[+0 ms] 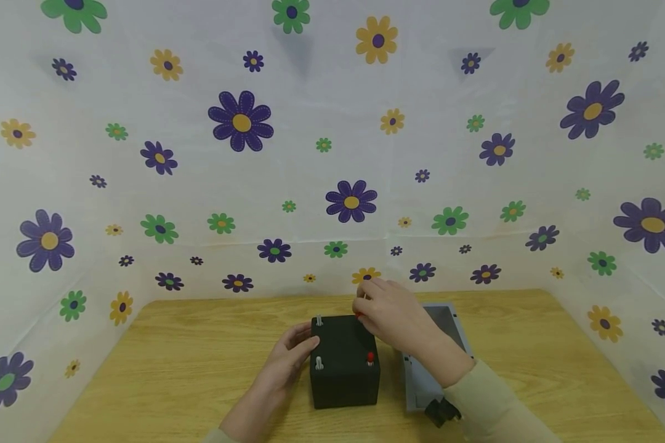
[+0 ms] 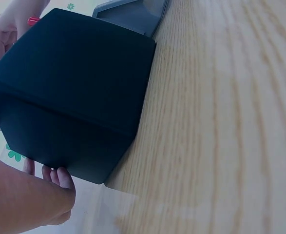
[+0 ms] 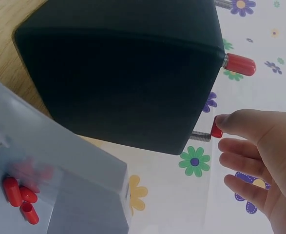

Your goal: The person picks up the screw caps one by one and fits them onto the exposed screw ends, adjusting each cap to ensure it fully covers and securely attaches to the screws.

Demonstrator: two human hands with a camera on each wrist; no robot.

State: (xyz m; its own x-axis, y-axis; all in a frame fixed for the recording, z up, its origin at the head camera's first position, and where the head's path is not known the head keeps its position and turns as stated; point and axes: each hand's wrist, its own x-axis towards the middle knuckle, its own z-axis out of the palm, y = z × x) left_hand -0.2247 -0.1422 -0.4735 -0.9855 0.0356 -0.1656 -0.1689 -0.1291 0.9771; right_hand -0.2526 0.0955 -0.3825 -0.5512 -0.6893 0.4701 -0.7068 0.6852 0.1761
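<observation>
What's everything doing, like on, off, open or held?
Big black boxy block: standing on wooden table
Two silver threaded metal bolts, left side: bare
Near-right red rounded cap: on its bolt
Far-right red cap: pinched at bolt tip, thread showing
Grey plastic bin: open
Loose red caps: lying inside bin
Left hand: holding block
Right hand: pinching cap

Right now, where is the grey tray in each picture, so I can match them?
Head: grey tray, low, right of centre, partly hidden.
Left wrist: grey tray at top, near middle.
Right wrist: grey tray, lower left, red caps inside.
Landmark in all three: the black block.
</observation>
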